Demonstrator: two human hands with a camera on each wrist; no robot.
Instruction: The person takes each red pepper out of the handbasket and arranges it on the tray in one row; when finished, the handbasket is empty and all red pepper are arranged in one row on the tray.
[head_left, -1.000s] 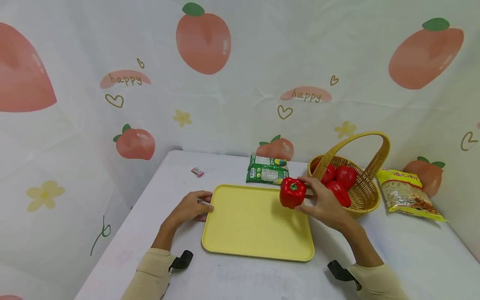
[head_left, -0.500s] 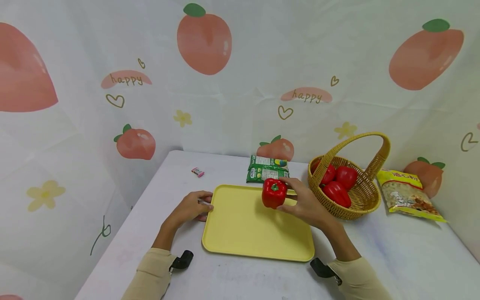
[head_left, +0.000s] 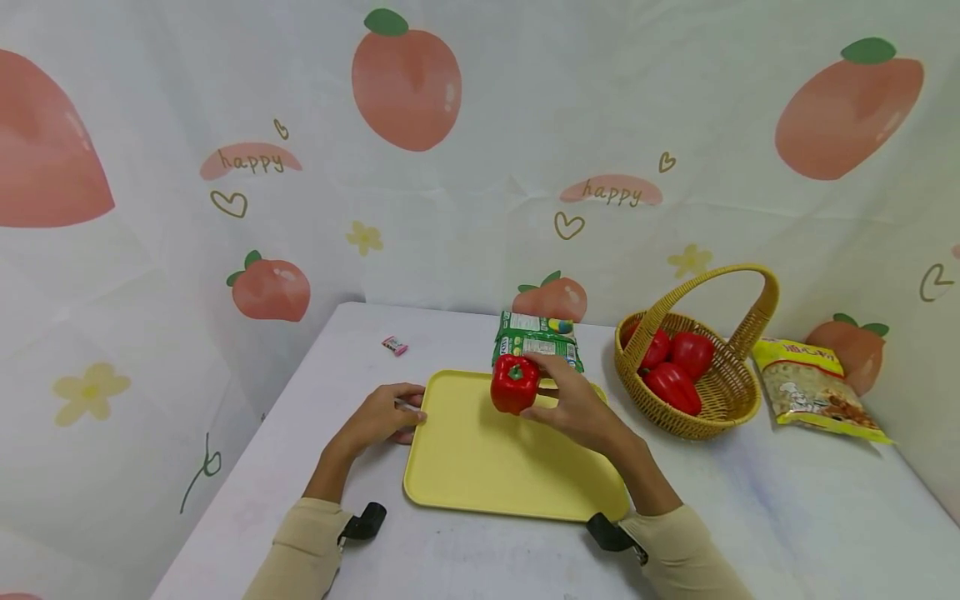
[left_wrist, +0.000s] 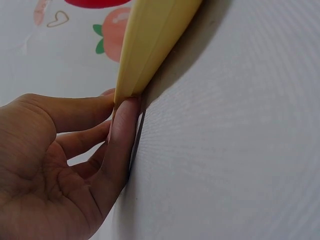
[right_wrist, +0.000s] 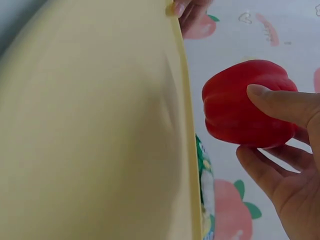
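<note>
A red bell pepper with a green stem is gripped between the thumb and fingers of my right hand. It hangs above the far part of a yellow tray; in the right wrist view the pepper stands apart from the tray's surface. At the tray's left edge, my left hand pinches the rim, thumb on top. The left wrist view has the fingers of that hand under the tray edge.
A wicker basket with several red peppers stands at the right. Beside it lies a yellow-labelled bag. Green packets lie behind the tray, and a small pink wrapped candy lies at the back left of the white table.
My right hand has carried the bell pepper leftward from the basket side over the tray. My left hand has kept its place on the tray's edge.
</note>
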